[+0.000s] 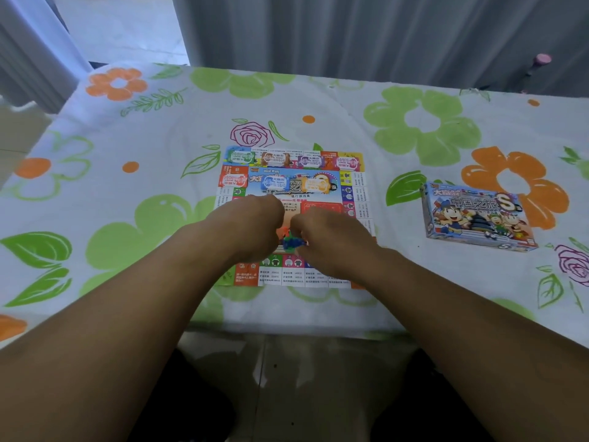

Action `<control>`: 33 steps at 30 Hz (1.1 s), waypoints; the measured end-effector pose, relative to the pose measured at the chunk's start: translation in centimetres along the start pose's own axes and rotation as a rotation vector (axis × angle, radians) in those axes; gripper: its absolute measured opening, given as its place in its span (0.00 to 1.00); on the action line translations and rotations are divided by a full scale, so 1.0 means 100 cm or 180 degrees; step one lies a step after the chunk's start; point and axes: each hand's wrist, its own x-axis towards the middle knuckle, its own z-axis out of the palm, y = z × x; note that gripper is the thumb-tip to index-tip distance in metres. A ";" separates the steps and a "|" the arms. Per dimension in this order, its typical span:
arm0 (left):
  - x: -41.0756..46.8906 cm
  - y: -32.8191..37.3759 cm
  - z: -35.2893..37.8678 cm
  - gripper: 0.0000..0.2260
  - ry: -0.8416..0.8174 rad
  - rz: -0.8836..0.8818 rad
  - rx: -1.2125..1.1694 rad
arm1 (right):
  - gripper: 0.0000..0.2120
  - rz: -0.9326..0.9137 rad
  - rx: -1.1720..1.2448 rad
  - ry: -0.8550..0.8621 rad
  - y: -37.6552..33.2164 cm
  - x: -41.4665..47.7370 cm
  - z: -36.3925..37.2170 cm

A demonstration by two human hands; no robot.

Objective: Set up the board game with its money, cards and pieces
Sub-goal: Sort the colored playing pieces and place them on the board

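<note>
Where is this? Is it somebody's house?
Most likely a room in someone's home, though I can't be sure. There's a flowery tablecloth, a grey curtain hanging behind it, a tiled floor below, and a board game laid out on top.

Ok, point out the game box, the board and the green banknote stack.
game box point(478, 215): head view, centre of its printed lid.
board point(355, 194): head view, bare squares on its right edge.
green banknote stack point(241, 156): head view, middle of the stack's face.
</note>
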 end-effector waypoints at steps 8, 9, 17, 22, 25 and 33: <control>0.000 -0.003 0.001 0.12 0.0011 0.0048 -0.0148 | 0.11 0.0167 -0.0015 0.0092 -0.002 0.005 0.013; 0.000 -0.004 0.001 0.12 0.0012 0.0051 -0.0154 | 0.10 0.0145 -0.0002 0.0116 -0.003 0.006 0.013; 0.000 -0.009 0.001 0.13 0.0051 -0.0005 -0.0112 | 0.05 0.0072 0.0016 -0.0038 -0.008 0.012 0.016; 0.000 -0.010 0.000 0.12 0.0044 -0.0010 -0.0115 | 0.06 0.0076 0.0018 -0.0043 -0.008 0.012 0.010; 0.001 -0.008 -0.001 0.12 0.0014 -0.0001 -0.0140 | 0.06 0.0058 0.0068 -0.0002 -0.008 0.010 0.006; -0.002 0.003 -0.005 0.13 -0.0026 0.0049 -0.0207 | 0.05 0.0329 0.0595 0.0182 0.037 0.004 -0.033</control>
